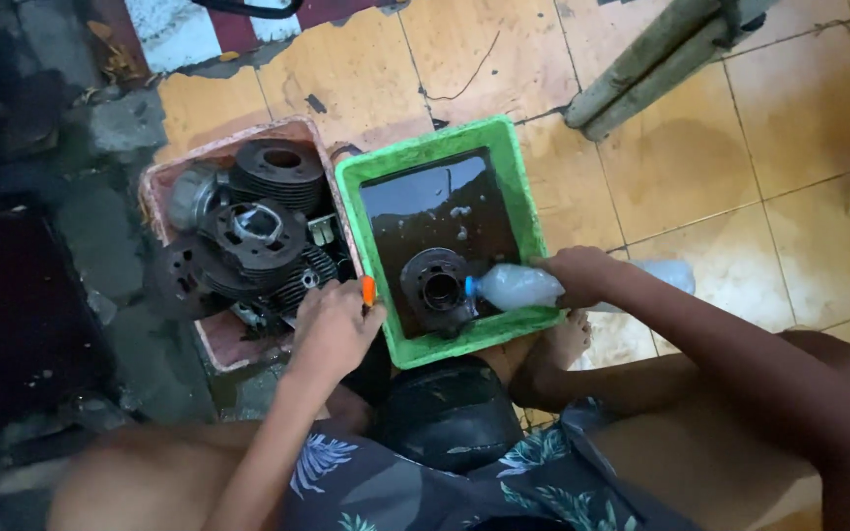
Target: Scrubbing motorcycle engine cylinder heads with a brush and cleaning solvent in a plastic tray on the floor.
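Two hands: both at green tub (523,187).
Right hand (577,275): grasps plastic bottle (518,287), base hidden.
Left hand (332,324): clenched on orange item (368,290), perhaps tool, mostly hidden.
Cylinder part (435,285): inside tub, half sunk in dark liquid.

1. The plastic bottle (518,287) is clear and cloudy, with a blue neck. It lies nearly level over the near right part of the green tub (523,187), mouth pointing left at the cylinder, gripped by the right hand (577,275).
2. The engine cylinder (437,290) is dark, round and finned, its bore facing up. It sits in dark liquid near the tub's near edge.
3. The orange-tipped tool (368,291) stands almost upright in the left hand (332,329), at the tub's left wall.
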